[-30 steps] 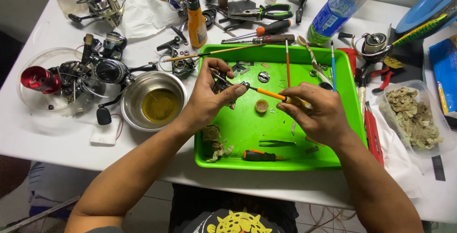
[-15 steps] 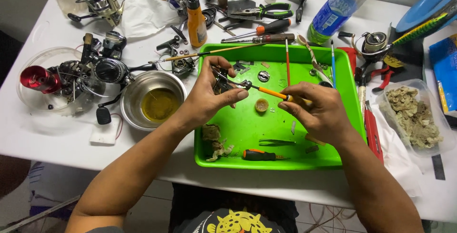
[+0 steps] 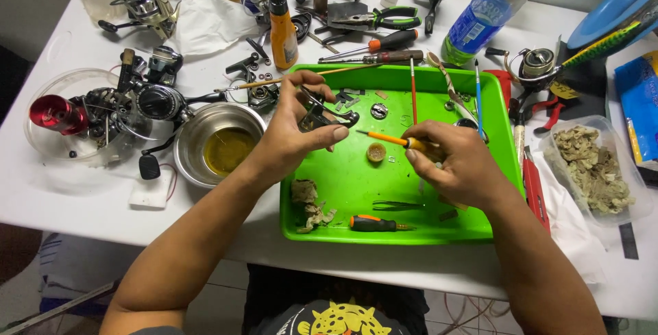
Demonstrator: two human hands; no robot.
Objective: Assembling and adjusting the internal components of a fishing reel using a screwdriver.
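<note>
Over a bright green tray (image 3: 356,191) my left hand (image 3: 295,129) holds a small dark metal reel part (image 3: 321,112) between thumb and fingers. My right hand (image 3: 452,164) grips an orange-handled screwdriver (image 3: 391,139), its thin tip pointing left at that part. Between my hands, a small tan cap (image 3: 375,152) lies on the tray floor. A second short screwdriver (image 3: 373,224) with a black and orange handle, dark tweezers (image 3: 397,205) and crumpled dirty tissue (image 3: 308,201) rest along the tray's near side.
Left of the tray stands a steel bowl (image 3: 195,140) of yellowish liquid, and beyond it a clear dish (image 3: 48,143) with dismantled fishing reels. An orange squeeze bottle (image 3: 282,30), pliers (image 3: 384,16) and a plastic bottle (image 3: 480,16) crowd the back. A clear tub (image 3: 613,140) of used wadding sits on the right.
The screwdriver tip has stayed at the dark part while both hands shifted only slightly; nothing was picked up or put down.
</note>
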